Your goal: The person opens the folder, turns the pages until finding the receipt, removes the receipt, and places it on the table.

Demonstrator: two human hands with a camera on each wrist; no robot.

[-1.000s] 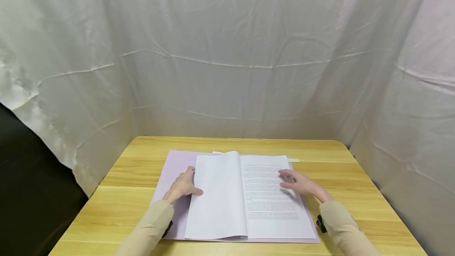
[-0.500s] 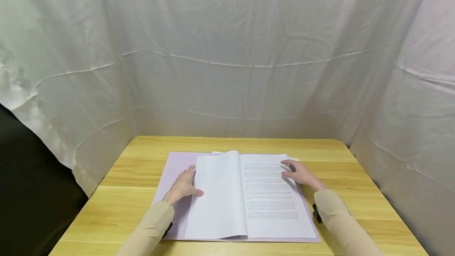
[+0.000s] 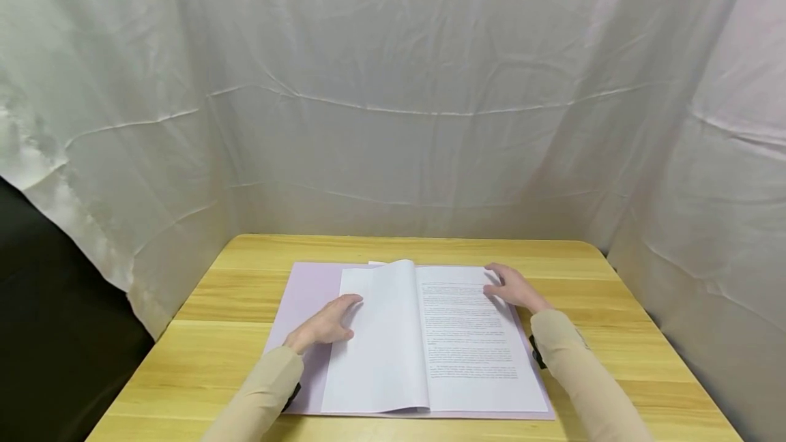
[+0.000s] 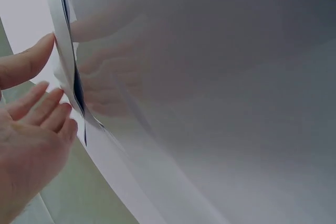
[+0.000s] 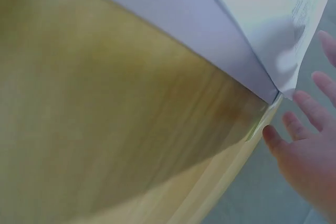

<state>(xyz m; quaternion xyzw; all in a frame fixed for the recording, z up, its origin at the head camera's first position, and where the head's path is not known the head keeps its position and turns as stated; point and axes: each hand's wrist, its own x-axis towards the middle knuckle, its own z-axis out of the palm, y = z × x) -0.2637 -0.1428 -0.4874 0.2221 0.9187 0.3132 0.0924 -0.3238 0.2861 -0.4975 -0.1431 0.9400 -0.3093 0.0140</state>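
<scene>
A light purple folder (image 3: 303,295) lies open on the table with white sheets in it. The left sheet (image 3: 377,346) is blank and bulges up towards the middle; the right sheet (image 3: 469,329) carries printed text. My left hand (image 3: 325,322) is over the blank sheet's left edge, fingers extended. In the left wrist view its thumb and fingertips come right up to the paper edges, beside a glossy, reflecting surface (image 4: 210,103). At the printed sheet's upper right corner is my right hand (image 3: 516,288), fingers spread. The right wrist view shows the fingertips by that corner.
The wooden table (image 3: 614,333) extends around the folder on all sides. Pale curtains (image 3: 399,142) hang behind it and at both sides, with a dark area (image 3: 55,333) at lower left. A small white tab (image 3: 376,263) sticks out above the folder's top edge.
My right hand has moved up along the printed sheet to its upper right corner, covering the pale green tab there. My left hand has shifted right, further over the blank sheet.
</scene>
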